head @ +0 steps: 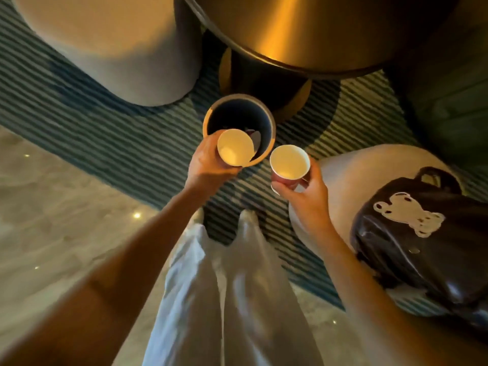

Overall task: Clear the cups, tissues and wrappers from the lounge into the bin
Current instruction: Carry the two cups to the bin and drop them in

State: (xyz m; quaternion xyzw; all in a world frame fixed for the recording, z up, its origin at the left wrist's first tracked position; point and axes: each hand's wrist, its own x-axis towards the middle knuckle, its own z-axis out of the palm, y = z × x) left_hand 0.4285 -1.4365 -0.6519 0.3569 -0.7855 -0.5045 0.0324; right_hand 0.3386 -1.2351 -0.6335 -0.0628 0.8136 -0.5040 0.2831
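Your left hand (208, 165) is wrapped around the wall of a white-lined paper cup (235, 150), fingers closed on it from the side, and it holds that cup tilted over the near rim of the small round bin with a pale rim and dark inside (211, 114), so the cup's mouth overlaps the opening. Your right hand (307, 196) grips a second paper cup with a reddish outside and white lining (289, 165), thumb and fingers pinching it low on the wall; that one sits just beside the bin, not yet over it. Both cups look empty and should weigh almost nothing, but thin paper walls buckle easily, so keep the hold on the side light and near the stiffer rolled lip or the base. They will probably drop cleanly once you let go, provided each mouth is well inside the rim. Something pale already lies at the bottom of the bin, too dim to name. The bin stands on the striped blue-green carpet (148, 143), close to the gold pedestal of the round table (290, 35).
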